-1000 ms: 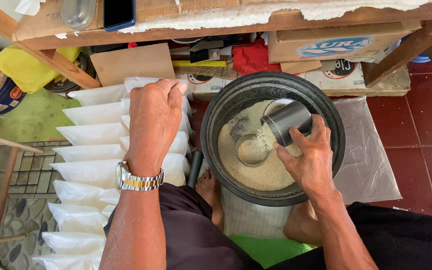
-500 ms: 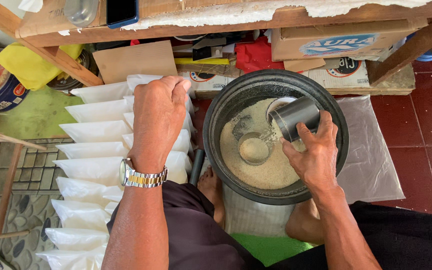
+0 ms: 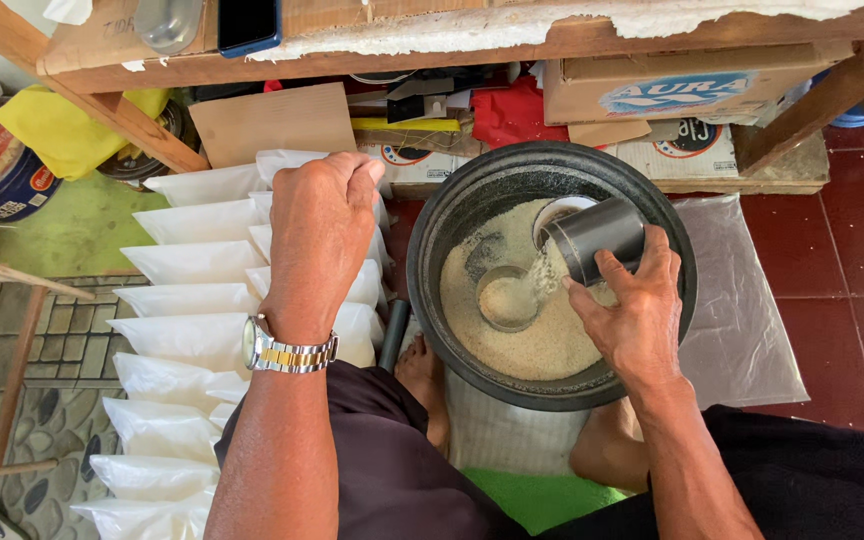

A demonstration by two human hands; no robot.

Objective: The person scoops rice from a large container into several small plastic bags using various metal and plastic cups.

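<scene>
A wide black basin [image 3: 472, 205] on the floor holds pale rice [image 3: 542, 335]. My right hand [image 3: 637, 315] grips a small metal cup [image 3: 597, 238], tilted to the left, and grains spill from it into a small round container [image 3: 508, 298] sunk in the rice. My left hand [image 3: 317, 235], with a metal wristwatch [image 3: 287, 350] on the wrist, rests closed on the top of a white filled plastic bag [image 3: 297, 165] in the stack left of the basin.
Several filled white bags [image 3: 187, 265] lie in rows on the left. A wooden table edge [image 3: 452, 40] runs overhead with a phone [image 3: 248, 24] on it. Cardboard boxes [image 3: 652, 90] sit behind the basin. A plastic sheet [image 3: 742, 310] lies to the right.
The cup has tipped further and rice now pours from it into the small container. My left hand stays on the bag.
</scene>
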